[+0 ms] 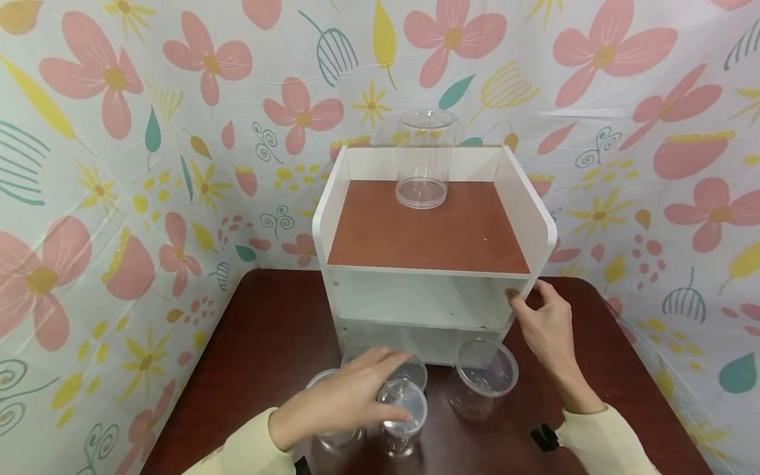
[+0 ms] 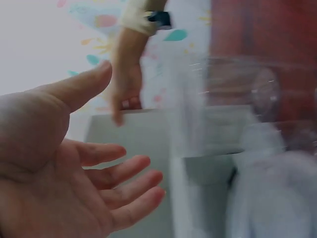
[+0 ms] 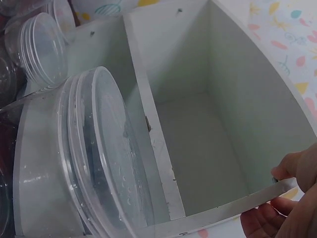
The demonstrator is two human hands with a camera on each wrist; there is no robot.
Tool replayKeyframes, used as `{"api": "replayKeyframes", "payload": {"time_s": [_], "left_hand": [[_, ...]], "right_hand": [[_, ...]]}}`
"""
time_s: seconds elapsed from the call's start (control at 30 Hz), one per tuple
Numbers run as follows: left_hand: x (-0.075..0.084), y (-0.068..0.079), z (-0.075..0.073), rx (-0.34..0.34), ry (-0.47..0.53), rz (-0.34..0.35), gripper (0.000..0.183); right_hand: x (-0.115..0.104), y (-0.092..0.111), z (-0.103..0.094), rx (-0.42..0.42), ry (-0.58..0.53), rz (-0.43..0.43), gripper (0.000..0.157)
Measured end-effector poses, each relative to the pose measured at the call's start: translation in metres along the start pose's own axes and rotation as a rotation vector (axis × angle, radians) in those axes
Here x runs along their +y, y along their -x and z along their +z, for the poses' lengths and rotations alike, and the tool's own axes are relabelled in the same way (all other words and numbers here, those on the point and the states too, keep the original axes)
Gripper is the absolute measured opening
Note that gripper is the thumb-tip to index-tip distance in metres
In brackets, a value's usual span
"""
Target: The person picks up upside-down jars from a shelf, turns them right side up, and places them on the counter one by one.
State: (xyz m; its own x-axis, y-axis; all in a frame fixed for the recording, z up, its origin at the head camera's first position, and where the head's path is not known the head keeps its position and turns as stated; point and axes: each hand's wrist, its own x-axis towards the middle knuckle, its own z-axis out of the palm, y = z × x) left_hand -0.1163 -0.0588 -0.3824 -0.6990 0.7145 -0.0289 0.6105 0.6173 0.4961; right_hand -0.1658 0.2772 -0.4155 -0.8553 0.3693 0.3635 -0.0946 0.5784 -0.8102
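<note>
A small white shelf unit point(image 1: 427, 241) with a brown top board stands on the table. My right hand point(image 1: 545, 330) grips the front edge of its right side panel, the thumb inside the compartment and the fingers outside, as the right wrist view shows. My left hand point(image 1: 341, 402) hovers over several clear plastic jars in front of the unit, its fingers apart and holding nothing in the left wrist view. Nearest to it is a small lidded jar point(image 1: 404, 417); another jar point(image 1: 340, 439) is partly hidden under the hand. A wider clear jar point(image 1: 482, 382) stands near the unit's lower right front.
A tall clear jar point(image 1: 423, 161) stands on the unit's top board. Below are two open compartments, the upper one point(image 3: 193, 139) with bare walls. A floral cloth point(image 1: 136, 277) hangs behind and beside the dark red-brown table point(image 1: 249, 330).
</note>
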Motion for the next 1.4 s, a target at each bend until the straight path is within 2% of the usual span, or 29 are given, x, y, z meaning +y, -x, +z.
{"api": "replayKeyframes", "payload": {"time_s": [0.13,0.3,0.37,0.47,0.57,0.67,0.87,1.03,1.23,1.4], "left_hand": [[0.004,-0.001,-0.029,0.126,0.132,0.029,0.068],[0.008,-0.011,-0.068,0.381,0.308,0.121,0.054],[0.009,-0.017,-0.083,0.464,0.346,0.127,0.053],[0.009,-0.029,-0.106,0.525,0.426,0.075,0.055],[0.008,-0.043,-0.128,0.543,0.514,0.001,0.060],[0.004,-0.061,-0.144,0.560,0.548,-0.060,0.067],[-0.003,-0.097,-0.161,0.606,0.505,-0.183,0.075],[-0.003,-0.126,-0.169,0.593,0.459,-0.301,0.079],[-0.004,-0.159,-0.178,0.570,0.471,-0.322,0.081],[-0.005,-0.178,-0.183,0.560,0.445,-0.355,0.088]], "right_hand": [[0.000,0.001,0.001,-0.005,-0.004,0.000,0.037],[0.000,0.002,0.002,0.004,-0.007,-0.004,0.036],[-0.001,0.001,0.003,0.010,-0.006,-0.012,0.035],[-0.001,0.002,0.004,0.011,0.002,-0.023,0.034],[-0.001,0.003,0.005,0.007,0.008,-0.029,0.033],[0.000,0.003,0.006,0.010,0.010,-0.029,0.032],[-0.002,0.003,0.007,0.013,0.022,-0.024,0.031],[-0.004,0.005,0.006,0.021,0.015,-0.025,0.031],[-0.004,0.005,0.004,0.034,-0.013,-0.055,0.030],[-0.003,0.003,0.005,0.041,-0.027,-0.055,0.031]]}}
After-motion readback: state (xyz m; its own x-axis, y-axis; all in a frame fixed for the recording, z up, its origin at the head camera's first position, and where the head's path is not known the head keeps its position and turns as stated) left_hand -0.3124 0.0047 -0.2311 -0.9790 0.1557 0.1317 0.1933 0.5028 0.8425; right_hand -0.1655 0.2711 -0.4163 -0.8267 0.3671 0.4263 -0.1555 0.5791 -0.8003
